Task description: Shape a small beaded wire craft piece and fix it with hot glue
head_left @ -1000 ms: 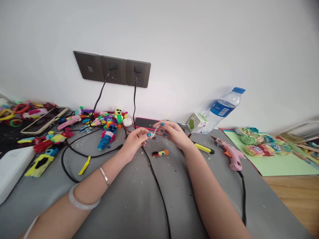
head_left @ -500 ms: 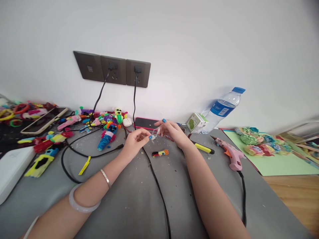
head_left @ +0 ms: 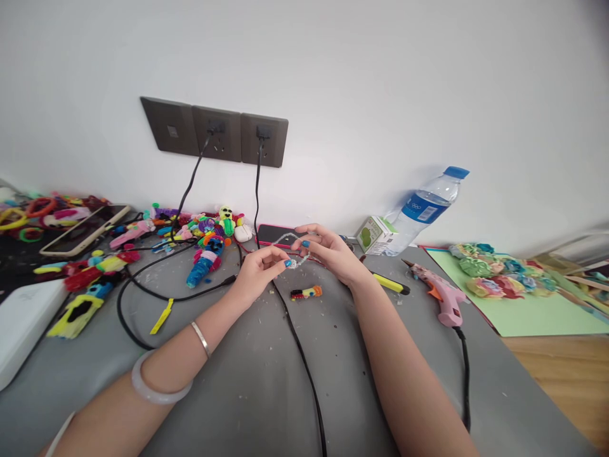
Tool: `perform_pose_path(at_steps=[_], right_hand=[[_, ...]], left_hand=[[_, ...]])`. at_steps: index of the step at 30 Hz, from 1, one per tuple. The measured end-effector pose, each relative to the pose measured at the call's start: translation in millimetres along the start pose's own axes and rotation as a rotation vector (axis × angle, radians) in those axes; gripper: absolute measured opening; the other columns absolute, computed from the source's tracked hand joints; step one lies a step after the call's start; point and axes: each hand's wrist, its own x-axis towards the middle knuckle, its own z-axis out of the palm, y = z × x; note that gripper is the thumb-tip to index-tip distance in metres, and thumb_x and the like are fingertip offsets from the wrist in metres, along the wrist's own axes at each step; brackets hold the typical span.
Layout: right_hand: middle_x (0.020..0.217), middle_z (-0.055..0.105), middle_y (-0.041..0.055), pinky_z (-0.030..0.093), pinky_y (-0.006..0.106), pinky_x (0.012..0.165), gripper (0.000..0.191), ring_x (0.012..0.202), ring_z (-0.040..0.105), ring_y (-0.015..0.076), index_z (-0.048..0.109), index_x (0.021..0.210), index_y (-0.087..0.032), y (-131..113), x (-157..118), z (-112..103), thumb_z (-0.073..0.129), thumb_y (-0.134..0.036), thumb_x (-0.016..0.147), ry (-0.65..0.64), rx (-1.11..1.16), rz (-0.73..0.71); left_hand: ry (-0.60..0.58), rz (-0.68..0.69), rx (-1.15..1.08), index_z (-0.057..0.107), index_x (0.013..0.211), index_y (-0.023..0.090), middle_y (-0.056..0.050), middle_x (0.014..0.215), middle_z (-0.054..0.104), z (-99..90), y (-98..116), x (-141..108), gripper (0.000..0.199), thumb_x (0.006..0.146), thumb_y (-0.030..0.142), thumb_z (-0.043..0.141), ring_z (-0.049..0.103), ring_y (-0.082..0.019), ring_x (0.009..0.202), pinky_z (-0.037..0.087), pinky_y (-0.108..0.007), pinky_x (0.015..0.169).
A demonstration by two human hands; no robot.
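Observation:
Between my hands is a thin, silvery, fuzzy pipe cleaner (head_left: 301, 260), bent into a loop. My left hand (head_left: 259, 271) pinches it between thumb and fingers, at a small bunched part. My right hand (head_left: 330, 257) has its thumb and index finger closed on the other side of the loop, the rest of its fingers loosely curved. Just below the hands a small yellow, red and black fuzzy piece (head_left: 307, 292) lies on the grey table (head_left: 266, 381). Behind them rests a dark phone with a pink edge (head_left: 273, 235).
Colourful pipe-cleaner figures (head_left: 207, 260) crowd the left, near a white box-shaped device (head_left: 28, 324). To the right are a yellow cutter (head_left: 390, 284), a pink glue gun (head_left: 442, 295), a water bottle (head_left: 423, 212) and a small carton (head_left: 375, 235). A black cable (head_left: 304, 362) crosses the table.
The silvery pipe cleaner now shows as a wider loop arching between the hands. My right hand has shifted slightly and its thumb has come down; my left hand stays nearly still.

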Motion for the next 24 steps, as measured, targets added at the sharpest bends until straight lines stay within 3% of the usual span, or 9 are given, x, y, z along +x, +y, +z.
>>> perform_pose_path(at_steps=[7, 14, 19, 24], right_hand=[[0.101, 0.072, 0.0035, 0.045, 0.025, 0.069, 0.041, 0.075, 0.059, 0.0116, 0.062, 0.124, -0.024, -2, -1, 0, 0.069, -0.031, 0.084, -0.013, 0.030, -0.007], [0.095, 0.074, 0.0066, 0.047, 0.028, 0.075, 0.026, 0.082, 0.064, 0.0160, 0.069, 0.102, -0.019, 5, 1, -1, 0.072, -0.035, 0.082, -0.042, 0.064, 0.006], [0.095, 0.069, 0.0029, 0.044, 0.025, 0.069, 0.018, 0.077, 0.059, 0.0123, 0.069, 0.091, -0.020, 6, 1, -3, 0.074, -0.034, 0.080, 0.018, 0.024, -0.032], [0.080, 0.062, -0.0016, 0.035, 0.021, 0.049, 0.020, 0.055, 0.044, 0.0061, 0.066, 0.088, -0.019, 1, 0, 0, 0.075, -0.034, 0.078, 0.027, 0.036, 0.011]], left_hand=[[-0.117, -0.058, -0.006, 0.068, 0.078, 0.018, 0.000, 0.069, 0.062, 0.6, 7, 0, 0.022, 0.074, 0.039, 0.074, 0.048, -0.012, 0.061, 0.035, -0.023, 0.056], [-0.169, -0.103, -0.009, 0.068, 0.077, 0.017, 0.000, 0.068, 0.061, 1.8, 12, -3, 0.024, 0.071, 0.039, 0.075, 0.047, -0.012, 0.062, 0.034, -0.023, 0.058], [-0.169, -0.107, -0.006, 0.068, 0.078, 0.018, 0.000, 0.069, 0.060, 1.5, 11, -2, 0.023, 0.071, 0.039, 0.074, 0.046, -0.012, 0.062, 0.034, -0.023, 0.058], [-0.189, -0.113, -0.007, 0.068, 0.078, 0.017, 0.000, 0.067, 0.058, 0.2, 10, -1, 0.023, 0.072, 0.039, 0.074, 0.045, -0.011, 0.061, 0.032, -0.022, 0.056]])
